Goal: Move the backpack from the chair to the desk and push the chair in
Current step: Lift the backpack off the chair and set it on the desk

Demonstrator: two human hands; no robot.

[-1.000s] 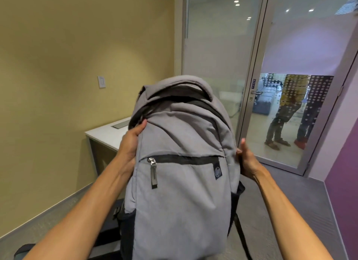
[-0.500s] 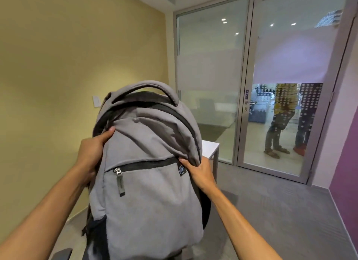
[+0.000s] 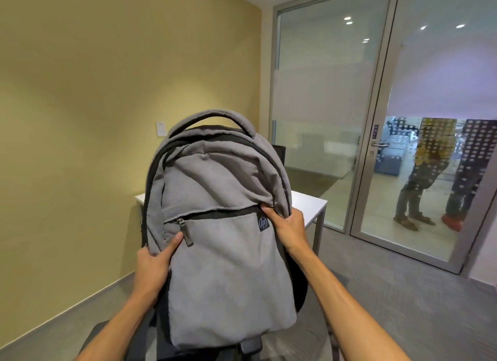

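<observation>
The backpack [image 3: 228, 253] is grey fabric with black zip lines and a grey top handle, standing upright, front pocket facing the camera (a small dark logo patch at the pocket's right end). It hides most of the white desk [image 3: 309, 204] behind it. The dark chair [image 3: 250, 346] shows just beneath its base.

The backpack [image 3: 226, 266] is soft, matt grey cloth with black trim; at 3 o'clock, the counter [image 3: 309, 206] top looks smooth white.
</observation>
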